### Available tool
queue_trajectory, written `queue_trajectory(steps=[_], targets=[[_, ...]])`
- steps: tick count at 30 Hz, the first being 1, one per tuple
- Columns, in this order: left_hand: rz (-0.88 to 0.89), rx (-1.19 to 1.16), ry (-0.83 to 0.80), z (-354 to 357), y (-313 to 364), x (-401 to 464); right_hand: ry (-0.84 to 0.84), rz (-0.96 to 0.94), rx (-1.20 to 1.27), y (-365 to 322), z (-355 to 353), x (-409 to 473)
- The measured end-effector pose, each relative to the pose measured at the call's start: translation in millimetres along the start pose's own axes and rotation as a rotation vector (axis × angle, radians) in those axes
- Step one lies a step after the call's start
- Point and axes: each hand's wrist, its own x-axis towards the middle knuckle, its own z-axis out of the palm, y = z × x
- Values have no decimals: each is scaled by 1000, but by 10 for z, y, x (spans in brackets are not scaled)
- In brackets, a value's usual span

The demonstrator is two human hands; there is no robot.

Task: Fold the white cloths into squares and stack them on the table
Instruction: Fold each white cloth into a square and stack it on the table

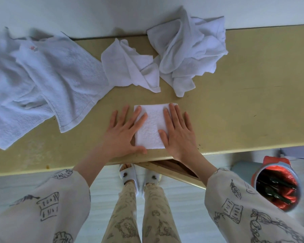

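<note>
Hands: both lie flat, palms down, fingers straight and spread, pressing on either side of the folded cloth [150, 127].
Left hand [123, 133]: its index and middle fingers reach onto the cloth's left edge, the thumb lies along the near left corner, the other fingers rest on the bare tabletop [244, 106].
Right hand [178, 132]: its fingers and thumb cover the cloth's right edge, fingertips up at the far right corner; the little finger lies on the tabletop.
Forearms: both come up from the near edge in pale printed sleeves [244, 204], angled inward toward the cloth.
Folded cloth: a small white rectangle (not quite square from here), flat on the tabletop near its front edge, between the two hands.
Loose cloths: a large towel [47, 72] sprawls at the far left; a crumpled cloth [128, 67] lies behind the hands; a bigger heap [188, 50] sits to its right, against the wall. All are well apart from the folded one.
Bin: a round bin [277, 186] with a red liner stands on the floor at the right, below the tabletop.
Feet: white slippers [140, 174] under the table edge.
</note>
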Motion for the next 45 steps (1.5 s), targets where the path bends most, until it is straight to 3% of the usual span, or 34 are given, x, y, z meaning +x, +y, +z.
queue_trajectory(steps=[8,10,13,16,19,25,29,31,34,36,40,42,45], targets=[[-39,1,-27,-129,96,-76,-135,-38,51,17,-185,16],[-94,-55,82,-147,160,-154,-65,-4,169,1,-270,-20],[-170,-49,299,-156,238,-222,194,171,276,-59,-311,-76],[-294,-117,396,-239,277,-135,126,314,375,-146,-357,-70],[-402,-245,293,-370,295,62,71,337,383,-195,-378,-27],[-488,-255,8,-520,363,441,30,381,403,-235,-385,32],[-436,-213,0,-549,415,437,36,387,408,-266,-373,19],[-437,-376,3,-548,406,387,32,394,397,-279,-380,9],[-506,-750,-126,-580,317,331,-14,378,372,-290,-388,-9],[-411,-851,-239,-670,260,255,-93,327,336,-280,-388,-23],[-92,-826,-360,-972,198,-57,-334,248,446,-299,-550,-4],[-49,-833,-337,-1091,137,-226,-390,167,553,-360,-708,34],[-72,-911,-160,-1278,37,-522,-428,42,661,-528,-1004,85]])
